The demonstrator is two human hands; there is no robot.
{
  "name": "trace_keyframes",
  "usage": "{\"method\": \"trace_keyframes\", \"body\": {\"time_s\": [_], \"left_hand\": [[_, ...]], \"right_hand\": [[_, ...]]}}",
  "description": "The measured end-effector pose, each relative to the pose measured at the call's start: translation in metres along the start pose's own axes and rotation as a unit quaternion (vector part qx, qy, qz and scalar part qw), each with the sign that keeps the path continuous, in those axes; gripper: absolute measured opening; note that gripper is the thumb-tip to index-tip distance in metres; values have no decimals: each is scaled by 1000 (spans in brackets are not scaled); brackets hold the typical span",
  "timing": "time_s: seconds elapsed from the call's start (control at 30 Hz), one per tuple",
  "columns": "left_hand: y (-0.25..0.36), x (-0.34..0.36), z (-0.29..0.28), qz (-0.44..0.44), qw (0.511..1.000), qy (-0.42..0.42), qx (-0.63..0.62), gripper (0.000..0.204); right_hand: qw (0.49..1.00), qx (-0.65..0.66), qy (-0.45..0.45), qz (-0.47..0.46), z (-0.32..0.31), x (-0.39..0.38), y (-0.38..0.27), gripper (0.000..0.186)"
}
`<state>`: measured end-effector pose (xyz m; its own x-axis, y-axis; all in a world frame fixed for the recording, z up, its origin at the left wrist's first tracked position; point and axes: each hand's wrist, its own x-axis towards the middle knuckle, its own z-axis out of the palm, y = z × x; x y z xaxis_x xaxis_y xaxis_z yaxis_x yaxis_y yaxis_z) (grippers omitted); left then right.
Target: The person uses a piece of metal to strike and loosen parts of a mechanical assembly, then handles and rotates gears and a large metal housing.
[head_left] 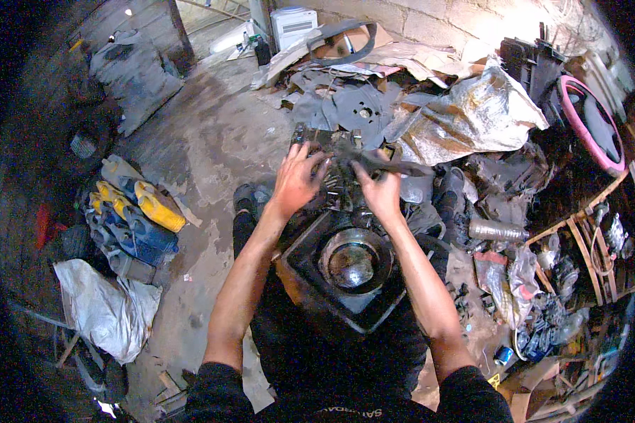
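Note:
A dark, greasy metal part [340, 180] with many small pieces stands in front of me, beyond a dark square tray [300, 243]. My left hand [296, 182] grips its left side with curled fingers. On the other side, my right hand [379, 189] closes on a long dark strip [406, 168], smeared by motion, whose kind I cannot make out. The strip passes over the metal part and sticks out to the right. A round metal bowl [356, 261] with a stained inside sits in the tray, between my forearms.
Yellow and blue containers [137, 211] and a white sack [113, 303] lie on the left. Ahead are cardboard, dark sheets and a dirty silvery sheet [473, 116]. At right are a pink-rimmed oval [593, 123], a plastic bottle [497, 231], bags and a blue can [503, 354].

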<state>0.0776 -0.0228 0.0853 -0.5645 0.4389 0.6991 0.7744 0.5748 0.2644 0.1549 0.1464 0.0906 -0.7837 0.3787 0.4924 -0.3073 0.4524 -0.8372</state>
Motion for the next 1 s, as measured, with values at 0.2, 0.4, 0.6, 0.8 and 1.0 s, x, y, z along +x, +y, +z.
{"method": "trace_keyframes", "body": {"time_s": [0.2,0.4,0.6,0.8,1.0], "left_hand": [[13,1,8,56,996,59,38,24],[10,0,4,23,999,34,2,27],[15,2,6,9,1000,20,-15,29],[1,-5,14,50,997,52,2,27],[8,-10,4,-35,998,13,55,27]], "right_hand": [[996,-78,-37,-37,7,-23,51,39],[995,-77,-53,-43,8,-6,0,37],[988,-129,-77,-33,0,-13,18,36],[995,-84,-22,-42,10,-25,27,38],[997,-64,-7,-45,14,-12,16,33]]}}
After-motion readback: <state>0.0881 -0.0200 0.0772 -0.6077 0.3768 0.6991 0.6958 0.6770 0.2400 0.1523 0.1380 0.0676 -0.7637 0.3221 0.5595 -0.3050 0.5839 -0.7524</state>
